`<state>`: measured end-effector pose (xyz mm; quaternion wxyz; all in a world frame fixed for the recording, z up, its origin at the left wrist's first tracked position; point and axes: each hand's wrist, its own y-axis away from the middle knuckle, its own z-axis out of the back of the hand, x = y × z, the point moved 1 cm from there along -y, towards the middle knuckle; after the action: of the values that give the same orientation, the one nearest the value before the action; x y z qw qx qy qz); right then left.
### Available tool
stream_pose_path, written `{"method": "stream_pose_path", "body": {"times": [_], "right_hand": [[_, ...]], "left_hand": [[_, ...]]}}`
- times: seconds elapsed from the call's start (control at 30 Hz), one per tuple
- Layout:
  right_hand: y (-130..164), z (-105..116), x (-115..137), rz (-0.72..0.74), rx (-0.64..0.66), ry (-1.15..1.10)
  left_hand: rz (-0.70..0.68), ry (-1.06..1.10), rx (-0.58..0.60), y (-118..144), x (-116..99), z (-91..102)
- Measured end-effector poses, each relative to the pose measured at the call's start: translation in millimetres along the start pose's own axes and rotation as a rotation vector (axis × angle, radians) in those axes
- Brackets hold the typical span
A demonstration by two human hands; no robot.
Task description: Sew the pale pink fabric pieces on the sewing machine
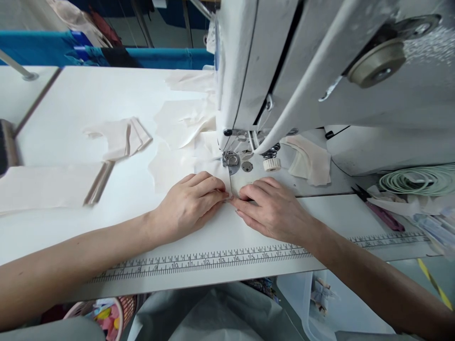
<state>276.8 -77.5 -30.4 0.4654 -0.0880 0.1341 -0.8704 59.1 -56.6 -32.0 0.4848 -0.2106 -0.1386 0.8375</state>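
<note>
My left hand (pixel 194 201) pinches the edge of a pale cream fabric piece (pixel 209 166) just in front of the sewing machine's presser foot (pixel 230 160). Close beside it, my right hand (pixel 272 206) has its fingers closed at the same edge, the fingertips of both hands nearly touching. The fabric runs from my fingers to the foot and spreads left over the table. Above stands the white sewing machine (pixel 241 61), its head just beyond my hands. The exact fold between my fingertips is partly hidden.
Cut fabric pieces lie left (pixel 53 184) and right (pixel 313 158) of the machine. A printed ruler strip (pixel 220 260) runs along the table's front edge. Purple-handled snips (pixel 386 215) and a coil of pale green cord (pixel 419 180) rest at right. Below are a pink basket (pixel 126 308) and a clear bin (pixel 305 303).
</note>
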Motion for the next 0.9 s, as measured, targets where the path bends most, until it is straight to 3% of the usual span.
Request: {"method": "stream_pose_path", "body": {"times": [0.37,0.9], "right_hand": [[4.9,2.6,-6.7,-0.027,-0.064,-0.094],[6.4,1.6,-7.3,0.036,-0.097,-0.118]], "left_hand": [[-0.092,-0.094,-0.005,1.0,-0.8,-0.1],[-0.105,-0.062,0.062,-2.4,0.2,5.6]]}}
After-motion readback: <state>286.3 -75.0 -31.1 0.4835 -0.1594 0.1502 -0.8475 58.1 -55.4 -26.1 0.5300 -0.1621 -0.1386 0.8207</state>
